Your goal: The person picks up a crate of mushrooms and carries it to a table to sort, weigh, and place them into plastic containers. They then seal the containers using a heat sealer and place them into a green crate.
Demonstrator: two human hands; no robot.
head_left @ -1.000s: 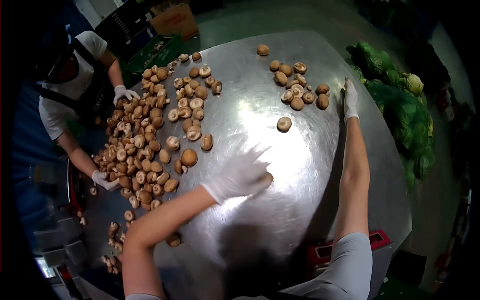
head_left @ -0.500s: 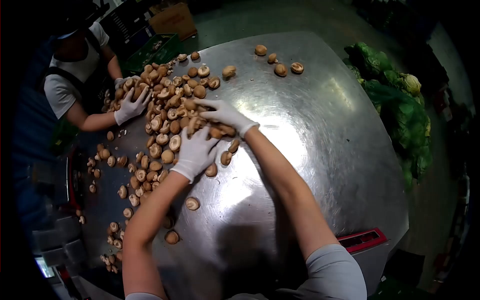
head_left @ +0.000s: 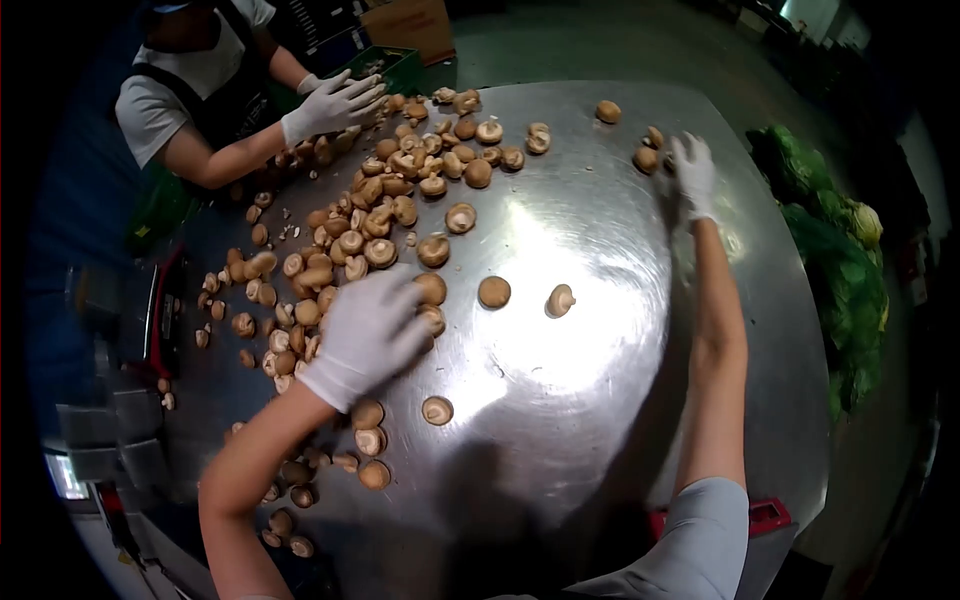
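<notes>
My left hand [head_left: 370, 335], in a white glove, lies over the right edge of a heap of brown mushrooms [head_left: 375, 220]. Its fingers are bent but slightly apart, and a brown mushroom cap [head_left: 431, 289] shows at the fingertips; what is under the palm is hidden. At the far right of the metal table [head_left: 600, 420], my gloved right hand [head_left: 693, 178] reaches out with fingers apart. Beside those fingers sits a round mushroom [head_left: 645, 160], and another is partly covered by them. Two single mushrooms, one cap up [head_left: 494, 292] and one on its side [head_left: 562, 300], lie between my hands.
Across the table a co-worker's gloved hands [head_left: 335, 105] are over the heap's far end. Green crate [head_left: 395, 68] and cardboard box [head_left: 410, 30] stand behind. Bagged green cabbages [head_left: 835, 260] are beyond the right edge. A red-framed device [head_left: 165, 310] is at the left edge.
My right hand has left the heap and moved far right to the separate mushrooms. My left hand has shifted slightly down. Some mushrooms now lie spread rightward; the co-worker's hands have lifted.
</notes>
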